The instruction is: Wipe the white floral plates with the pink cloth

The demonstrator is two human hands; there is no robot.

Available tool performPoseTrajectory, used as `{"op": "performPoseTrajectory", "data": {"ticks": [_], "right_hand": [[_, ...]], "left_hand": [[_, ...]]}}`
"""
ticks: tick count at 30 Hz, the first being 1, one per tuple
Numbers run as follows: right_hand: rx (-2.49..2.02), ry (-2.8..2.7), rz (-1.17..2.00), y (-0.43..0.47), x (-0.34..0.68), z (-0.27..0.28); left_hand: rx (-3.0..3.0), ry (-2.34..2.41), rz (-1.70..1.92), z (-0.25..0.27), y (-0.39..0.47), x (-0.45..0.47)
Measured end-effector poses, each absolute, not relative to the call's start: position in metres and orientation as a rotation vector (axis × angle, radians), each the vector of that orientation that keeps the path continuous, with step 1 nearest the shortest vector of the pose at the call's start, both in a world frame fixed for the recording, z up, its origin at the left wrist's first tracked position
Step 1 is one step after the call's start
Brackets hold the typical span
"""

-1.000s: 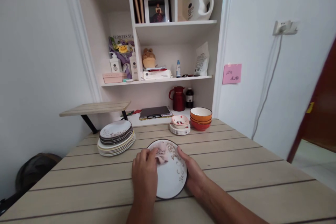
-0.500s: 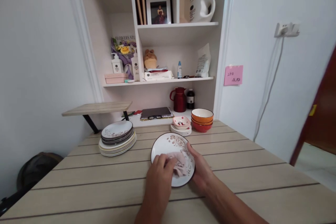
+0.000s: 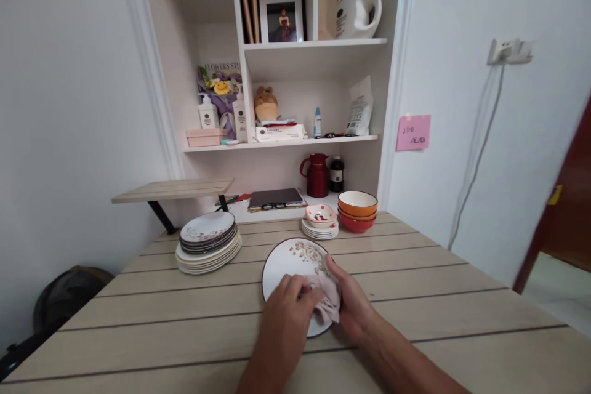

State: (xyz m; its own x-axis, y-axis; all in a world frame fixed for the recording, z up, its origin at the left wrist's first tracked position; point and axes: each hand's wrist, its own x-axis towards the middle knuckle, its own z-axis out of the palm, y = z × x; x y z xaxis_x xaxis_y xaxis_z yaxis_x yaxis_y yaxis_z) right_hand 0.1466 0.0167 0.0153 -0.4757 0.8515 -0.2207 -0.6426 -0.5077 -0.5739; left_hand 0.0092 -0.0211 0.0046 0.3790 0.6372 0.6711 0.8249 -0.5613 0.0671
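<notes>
A white plate [image 3: 281, 261] with a dark rim and brown flower print is tilted toward me above the front-middle of the table. My right hand [image 3: 353, 305] grips its right edge, thumb over the face and the other fingers hidden behind. Pressed to the lower right of the plate's face is a crumpled pale pink cloth [image 3: 327, 297]. My left hand [image 3: 290, 308] holds that cloth with bent fingers, and it covers the lower left of the plate.
Stacked plates [image 3: 207, 243] stand at the left beside a small raised wooden shelf [image 3: 173, 189]. Toward the back right are small white dishes [image 3: 319, 229] topped by a pink-patterned bowl [image 3: 321, 214], and stacked orange and red bowls [image 3: 357, 212]. A red jug [image 3: 317, 175] stands behind them.
My left hand has slid the cloth right and slightly down across the plate, out to its right edge. The plate has shifted a little left and down.
</notes>
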Motion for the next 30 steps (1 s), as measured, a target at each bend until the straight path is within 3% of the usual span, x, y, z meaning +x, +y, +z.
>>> {"op": "performPoseTrajectory", "data": {"ticks": [12,20,24,30], "right_hand": [[-0.571,-0.477,1.955,0.034,0.152,0.003],[-0.524,-0.451,2.081,0.025,0.142,0.002],[-0.504,-0.376,2.113,0.028,0.145,0.0],[-0.565,-0.374,2.072,0.041,0.151,-0.002]], "left_hand": [[-2.102,-1.472,-0.916,0.001,-0.016,0.001],[-2.0,-1.655,-1.202,0.003,-0.015,0.002],[-2.05,-1.694,-1.633,0.01,-0.018,-0.001],[-1.486,-2.288,-2.813,0.03,0.0,-0.029]]}}
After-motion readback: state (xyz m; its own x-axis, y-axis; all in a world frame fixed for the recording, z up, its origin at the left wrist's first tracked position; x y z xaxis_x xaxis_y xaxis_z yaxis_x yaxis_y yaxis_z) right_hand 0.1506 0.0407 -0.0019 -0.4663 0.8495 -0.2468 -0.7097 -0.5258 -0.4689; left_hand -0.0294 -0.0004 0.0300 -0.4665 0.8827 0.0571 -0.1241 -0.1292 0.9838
